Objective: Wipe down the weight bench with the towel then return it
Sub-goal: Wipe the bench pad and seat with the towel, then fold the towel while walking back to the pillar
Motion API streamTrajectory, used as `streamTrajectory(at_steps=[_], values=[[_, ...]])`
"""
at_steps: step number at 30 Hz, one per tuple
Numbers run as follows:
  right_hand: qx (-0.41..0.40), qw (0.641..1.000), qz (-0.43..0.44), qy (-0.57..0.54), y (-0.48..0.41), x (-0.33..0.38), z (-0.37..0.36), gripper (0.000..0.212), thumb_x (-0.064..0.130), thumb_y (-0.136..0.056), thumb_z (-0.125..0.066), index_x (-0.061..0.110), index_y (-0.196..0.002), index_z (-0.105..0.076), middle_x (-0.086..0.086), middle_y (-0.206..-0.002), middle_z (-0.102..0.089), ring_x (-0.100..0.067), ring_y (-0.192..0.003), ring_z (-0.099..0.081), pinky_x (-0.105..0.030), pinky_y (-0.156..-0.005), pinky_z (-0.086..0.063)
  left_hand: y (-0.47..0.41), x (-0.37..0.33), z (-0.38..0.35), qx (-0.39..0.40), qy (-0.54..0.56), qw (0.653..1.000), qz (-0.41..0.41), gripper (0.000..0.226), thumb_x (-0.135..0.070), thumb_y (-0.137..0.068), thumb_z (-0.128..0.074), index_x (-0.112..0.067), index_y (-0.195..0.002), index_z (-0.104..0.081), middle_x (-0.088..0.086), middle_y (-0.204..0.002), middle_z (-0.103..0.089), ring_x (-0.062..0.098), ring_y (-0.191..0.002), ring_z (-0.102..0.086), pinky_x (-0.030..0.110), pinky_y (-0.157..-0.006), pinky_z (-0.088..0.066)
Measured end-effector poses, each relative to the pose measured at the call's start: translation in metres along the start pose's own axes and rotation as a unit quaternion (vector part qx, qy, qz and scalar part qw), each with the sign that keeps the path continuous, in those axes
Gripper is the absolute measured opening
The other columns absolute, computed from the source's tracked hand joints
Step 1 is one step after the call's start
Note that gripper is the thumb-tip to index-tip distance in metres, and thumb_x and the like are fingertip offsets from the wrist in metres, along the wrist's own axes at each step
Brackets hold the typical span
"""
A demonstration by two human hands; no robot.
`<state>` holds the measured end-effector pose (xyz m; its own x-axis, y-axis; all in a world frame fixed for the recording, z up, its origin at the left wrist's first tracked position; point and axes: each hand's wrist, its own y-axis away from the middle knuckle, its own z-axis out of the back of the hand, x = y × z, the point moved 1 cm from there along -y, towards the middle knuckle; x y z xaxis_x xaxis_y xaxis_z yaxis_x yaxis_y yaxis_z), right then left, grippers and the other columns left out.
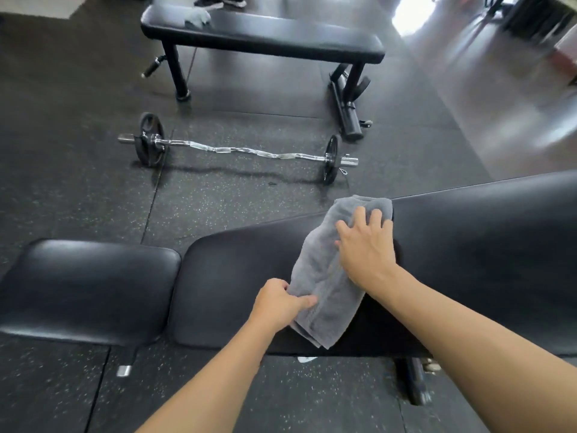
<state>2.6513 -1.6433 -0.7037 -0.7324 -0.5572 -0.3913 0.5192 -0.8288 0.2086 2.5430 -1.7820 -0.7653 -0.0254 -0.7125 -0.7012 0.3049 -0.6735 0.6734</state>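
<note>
The job looks to be in its wiping stage, with the return not yet begun. The towel (321, 276) lies across the long back pad of the weight bench (468, 245), stretching from the far edge of that surface to the near edge, where a corner hangs slightly over. Both hands are on it. The right hand (365, 248) lies palm down on the far half, fingers spread and only lightly bent over the bunched end, pressing rather than gripping. The left hand (281, 303) is curled, with thumb and forefinger pinching the towel's near left edge.

How much of the pad has been covered cannot be told: the black vinyl shows no streaks or damp marks. The separate seat pad (87, 285) to the left has nothing on it, and I judge it and the stretch of back pad to the right may still need a pass. Where the towel belongs is not shown.

The towel is grey terry, folded lengthwise into a thick strip, with layered edges showing at the near end and rumpled at the far end.
</note>
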Motion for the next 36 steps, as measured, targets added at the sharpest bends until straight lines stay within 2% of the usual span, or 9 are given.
streamTrajectory(at_steps=[3, 6, 9, 11, 14, 20, 24, 31, 36], values=[[0.038, 0.993, 0.006, -0.107, -0.024, -0.023, 0.005, 0.056, 0.044, -0.093, -0.065, 0.016, -0.138, -0.047, -0.024, -0.165, -0.022, -0.048, -0.151, -0.02, -0.055, -0.121, -0.02, -0.003, -0.017, -0.003, 0.002, 0.001, 0.999, 0.046, 0.033, -0.021, -0.079, -0.082, 0.001, -0.097, -0.065, 0.014, -0.097, -0.072, 0.03, -0.085, -0.069, 0.039, -0.074, -0.058], [0.056, 0.977, -0.043, -0.203, -0.044, -0.046, 0.013, 0.085, 0.05, -0.071, -0.084, 0.01, -0.133, -0.041, -0.009, -0.141, -0.052, -0.031, -0.135, -0.045, -0.046, -0.108, -0.035, 0.001, -0.024, -0.007, 0.017, 0.064, 0.991, 0.112, 0.031, -0.007, -0.079, -0.08, 0.002, -0.106, -0.068, 0.016, -0.097, -0.07, 0.029, -0.079, -0.062, 0.031, -0.057, -0.047], [0.044, 0.974, -0.041, -0.219, -0.05, -0.064, 0.013, 0.066, 0.033, -0.074, -0.084, 0.011, -0.125, -0.047, -0.002, -0.123, -0.06, -0.027, -0.126, -0.051, -0.043, -0.091, -0.036, 0.011, -0.031, -0.005, 0.001, 0.078, 0.988, 0.135, 0.036, -0.008, -0.072, -0.08, 0.002, -0.106, -0.072, 0.012, -0.092, -0.07, 0.026, -0.078, -0.06, 0.029, -0.057, -0.043], [0.04, 0.972, -0.043, -0.228, -0.048, -0.072, 0.013, 0.054, 0.011, -0.08, -0.076, 0.012, -0.126, -0.049, -0.004, -0.123, -0.064, -0.028, -0.124, -0.054, -0.041, -0.088, -0.036, 0.021, -0.046, 0.004, -0.037, 0.078, 0.99, 0.109, 0.026, -0.01, -0.063, -0.078, -0.002, -0.085, -0.068, 0.015, -0.085, -0.07, 0.029, -0.074, -0.062, 0.034, -0.063, -0.048], [0.081, 0.941, -0.083, -0.318, -0.029, -0.084, 0.008, 0.041, 0.002, -0.085, -0.063, 0.01, -0.124, -0.053, -0.008, -0.123, -0.067, -0.031, -0.118, -0.06, -0.038, -0.091, -0.041, 0.038, -0.085, 0.018, -0.096, 0.047, 0.994, 0.017, 0.025, -0.014, -0.056, -0.067, -0.013, -0.067, -0.044, 0.011, -0.072, -0.043, 0.024, -0.069, -0.039, 0.035, -0.061, -0.028], [0.077, 0.738, -0.194, -0.642, 0.026, -0.164, 0.055, 0.019, -0.005, -0.071, -0.068, -0.006, -0.09, -0.067, -0.015, -0.084, -0.069, -0.03, -0.079, -0.066, -0.033, -0.065, -0.049, 0.09, -0.216, 0.046, -0.159, -0.051, 0.961, -0.219, 0.019, -0.011, -0.065, -0.065, -0.004, -0.064, -0.048, -0.001, -0.059, -0.039, 0.019, -0.062, -0.034, 0.031, -0.058, -0.026], [0.0, 0.616, -0.196, -0.763, 0.072, -0.245, 0.13, 0.033, -0.015, -0.069, -0.07, -0.004, -0.101, -0.07, -0.018, -0.085, -0.074, -0.03, -0.075, -0.069, -0.044, -0.068, -0.057, 0.135, -0.305, 0.043, -0.147, -0.041, 0.935, -0.321, 0.014, -0.006, -0.067, -0.073, -0.001, -0.076, -0.064, -0.003, -0.061, -0.052, 0.015, -0.06, -0.042, 0.019, -0.049, -0.033], [-0.114, 0.466, -0.195, -0.855, 0.175, -0.37, 0.24, 0.041, -0.014, -0.065, -0.082, -0.001, -0.102, -0.075, -0.013, -0.085, -0.081, -0.024, -0.068, -0.079, -0.028, -0.055, -0.061, 0.244, -0.426, 0.012, -0.099, 0.082, 0.918, -0.375, 0.025, -0.008, -0.071, -0.085, -0.013, -0.094, -0.074, 0.001, -0.086, -0.078, 0.012, -0.071, -0.067, 0.023, -0.062, -0.054], [-0.151, 0.386, -0.167, -0.895, 0.256, -0.433, 0.269, 0.03, 0.012, -0.077, -0.083, 0.001, -0.103, -0.076, -0.013, -0.092, -0.081, -0.022, -0.073, -0.078, -0.031, -0.06, -0.064, 0.325, -0.477, -0.041, -0.065, 0.072, 0.894, -0.437, 0.016, -0.01, -0.08, -0.08, -0.012, -0.095, -0.074, 0.0, -0.088, -0.08, 0.007, -0.075, -0.071, 0.024, -0.067, -0.056]])
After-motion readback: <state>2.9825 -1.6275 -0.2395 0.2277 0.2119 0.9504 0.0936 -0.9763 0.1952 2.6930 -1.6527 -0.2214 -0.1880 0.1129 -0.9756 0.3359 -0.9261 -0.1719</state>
